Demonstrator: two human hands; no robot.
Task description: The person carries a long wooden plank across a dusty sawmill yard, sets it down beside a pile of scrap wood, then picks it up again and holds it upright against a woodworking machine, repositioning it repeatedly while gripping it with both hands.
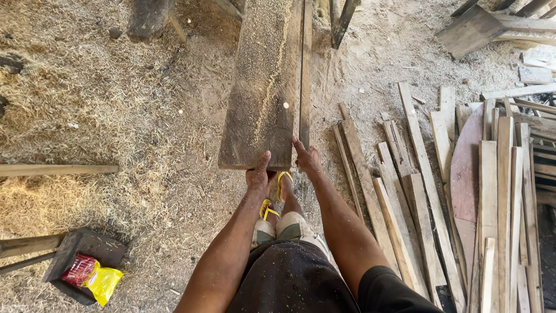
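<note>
A wide dark wooden plank [262,87] dusted with sawdust runs away from me, with a narrow strip [306,69] split off along its right side. My left hand [259,177] grips the plank's near end from below, thumb on top. My right hand [307,159] holds the near end of the narrow strip at the cut. Below the plank my feet in yellow sandals [277,194] stand on the sawdust floor.
Several loose planks and offcuts [417,191] lie on the ground to the right, stacked denser at the far right [509,197]. A dark box with red and yellow packets [90,275] sits lower left. A long stick [58,170] lies at left. Wood shavings cover the floor.
</note>
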